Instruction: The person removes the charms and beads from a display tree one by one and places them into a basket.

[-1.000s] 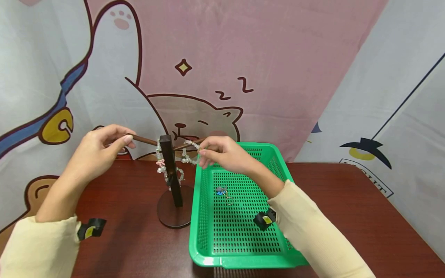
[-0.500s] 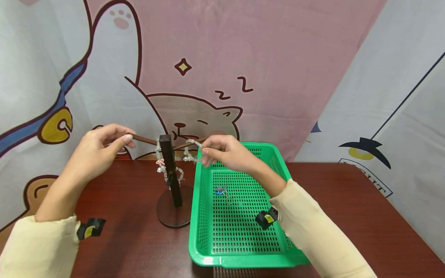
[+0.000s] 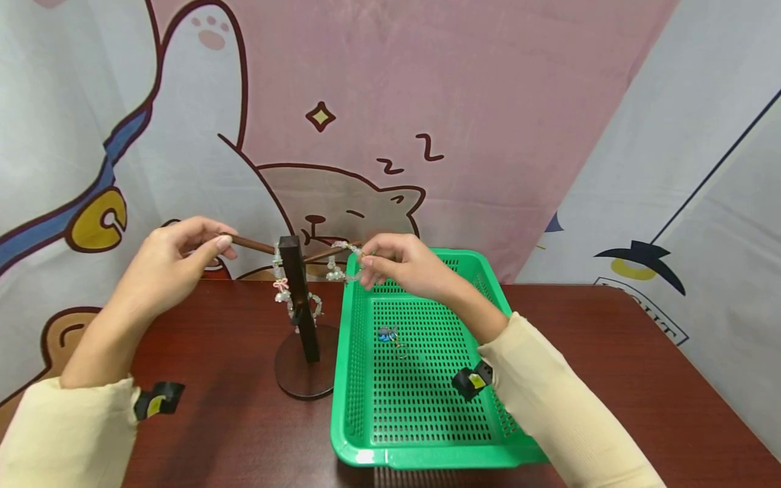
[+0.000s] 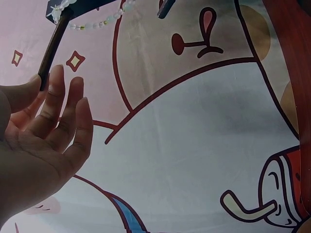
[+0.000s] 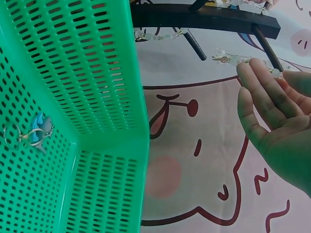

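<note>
A dark wooden stand with side pegs rises from a round base. My left hand pinches the end of its upper left peg between thumb and forefinger. Around the upper right peg hangs a clear beaded bracelet. My right hand pinches that bracelet near the peg's outer end; in the right wrist view the beads show at my fingertips. A second beaded bracelet with a pink bow hangs close to the post, and another bracelet hangs lower on the right.
A green perforated basket stands right of the stand, below my right forearm. Inside lies a blue and grey keychain charm with a metal ring. The brown table reaches back to a printed cloth.
My right hand has shifted slightly to the right, drawing the bracelet outward along the upper right peg. My left hand keeps its place on the left peg.
</note>
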The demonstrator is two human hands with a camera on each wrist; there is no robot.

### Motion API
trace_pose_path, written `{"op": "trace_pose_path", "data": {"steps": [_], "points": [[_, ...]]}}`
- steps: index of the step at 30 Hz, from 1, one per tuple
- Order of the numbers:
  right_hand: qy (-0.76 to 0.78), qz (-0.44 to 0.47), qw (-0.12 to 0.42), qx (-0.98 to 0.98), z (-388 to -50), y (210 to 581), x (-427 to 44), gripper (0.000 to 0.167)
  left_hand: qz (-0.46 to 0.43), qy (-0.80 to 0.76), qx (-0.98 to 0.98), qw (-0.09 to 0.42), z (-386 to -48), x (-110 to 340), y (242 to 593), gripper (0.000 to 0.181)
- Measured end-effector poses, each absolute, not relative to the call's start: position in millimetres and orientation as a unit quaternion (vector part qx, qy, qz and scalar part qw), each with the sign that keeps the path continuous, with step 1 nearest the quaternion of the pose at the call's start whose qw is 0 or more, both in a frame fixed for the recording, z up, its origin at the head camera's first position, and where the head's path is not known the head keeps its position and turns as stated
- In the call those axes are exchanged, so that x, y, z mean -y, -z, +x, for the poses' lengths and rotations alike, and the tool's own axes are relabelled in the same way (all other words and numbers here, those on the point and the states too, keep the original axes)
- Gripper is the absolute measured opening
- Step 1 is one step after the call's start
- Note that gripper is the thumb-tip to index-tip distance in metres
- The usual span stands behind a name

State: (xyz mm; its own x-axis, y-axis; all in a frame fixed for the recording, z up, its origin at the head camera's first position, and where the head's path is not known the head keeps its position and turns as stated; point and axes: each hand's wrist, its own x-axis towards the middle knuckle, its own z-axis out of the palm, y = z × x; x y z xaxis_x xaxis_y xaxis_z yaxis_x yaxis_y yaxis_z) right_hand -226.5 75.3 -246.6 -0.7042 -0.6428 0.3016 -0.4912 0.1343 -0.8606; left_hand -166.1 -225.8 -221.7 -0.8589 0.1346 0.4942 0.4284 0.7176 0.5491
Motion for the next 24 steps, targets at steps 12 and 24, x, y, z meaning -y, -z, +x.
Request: {"op": "trace_pose_path", "data": {"steps": [12,24], "points": [[0.547,-0.372,0.068,-0.747,-227.9,247.4,-81.0,0.009,-0.155,0.340,0.903,0.211,-166.0,226.6,221.8,0.019],[0.545,-0.367,0.071,-0.750,-227.0,247.7,-84.3,0.009,-0.156,0.338,0.904,0.212,-166.1,226.6,221.8,0.019]]}}
